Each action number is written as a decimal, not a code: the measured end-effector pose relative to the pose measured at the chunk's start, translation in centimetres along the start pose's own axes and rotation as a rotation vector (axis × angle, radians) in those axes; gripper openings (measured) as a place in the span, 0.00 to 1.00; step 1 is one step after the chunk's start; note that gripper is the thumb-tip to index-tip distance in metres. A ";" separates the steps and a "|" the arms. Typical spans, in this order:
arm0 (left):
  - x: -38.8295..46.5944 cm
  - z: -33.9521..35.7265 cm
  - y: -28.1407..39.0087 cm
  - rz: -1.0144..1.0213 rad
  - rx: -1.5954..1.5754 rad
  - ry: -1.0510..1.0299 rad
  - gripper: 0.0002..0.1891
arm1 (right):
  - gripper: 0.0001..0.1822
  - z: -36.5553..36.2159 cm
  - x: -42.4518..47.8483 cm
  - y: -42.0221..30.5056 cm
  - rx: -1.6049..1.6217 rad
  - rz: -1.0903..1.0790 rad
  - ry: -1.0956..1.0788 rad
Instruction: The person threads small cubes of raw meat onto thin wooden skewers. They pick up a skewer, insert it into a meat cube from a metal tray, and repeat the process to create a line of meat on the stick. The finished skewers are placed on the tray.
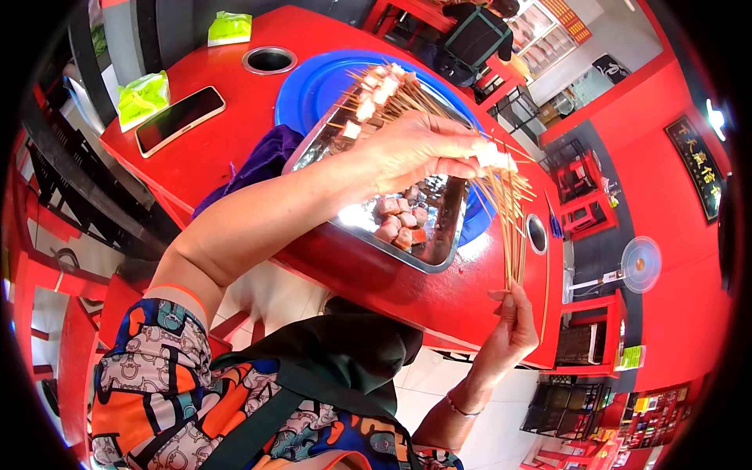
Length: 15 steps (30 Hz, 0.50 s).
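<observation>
My left hand [426,147] reaches over a metal tray [437,269] and pinches pale meat pieces [496,158] at the upper end of several thin skewers. Below it to the right, my right hand [514,326] grips the lower ends of a bundle of bamboo skewers [511,235]. Loose meat cubes [402,222] lie in the near end of the tray. At its far end, skewers threaded with meat [379,91] are piled, partly hidden by my left hand. Some bare skewers fan out around the held pieces.
The tray rests over a blue round plastic lid or basin [299,88] on a red table [352,270]. A purple cloth [258,164], a smartphone [180,120] and two green tissue packs [143,100] [230,28] lie to the left. A person [479,38] sits further back.
</observation>
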State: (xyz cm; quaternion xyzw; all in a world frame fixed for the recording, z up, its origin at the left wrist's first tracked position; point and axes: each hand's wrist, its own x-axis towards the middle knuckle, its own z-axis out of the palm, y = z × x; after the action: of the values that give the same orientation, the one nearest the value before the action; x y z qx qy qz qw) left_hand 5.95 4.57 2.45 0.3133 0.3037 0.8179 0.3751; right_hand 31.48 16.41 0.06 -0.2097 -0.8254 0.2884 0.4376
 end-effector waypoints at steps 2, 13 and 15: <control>0.1 0.1 0.1 0.039 0.030 -0.018 0.14 | 0.11 -0.2 0.5 0.2 0.033 0.038 -0.036; -0.2 -0.1 -0.6 -0.113 0.796 -0.079 0.17 | 0.17 3.3 10.7 0.0 -0.122 -0.407 -0.154; -0.5 0.4 -0.3 -0.093 1.018 -0.076 0.12 | 0.20 5.4 12.7 -0.3 -0.131 -0.513 -0.151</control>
State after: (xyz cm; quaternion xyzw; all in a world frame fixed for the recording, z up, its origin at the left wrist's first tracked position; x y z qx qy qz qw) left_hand 6.63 4.44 2.40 0.4719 0.6633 0.5368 0.2219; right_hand 20.18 22.27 5.48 0.0006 -0.8987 0.1291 0.4192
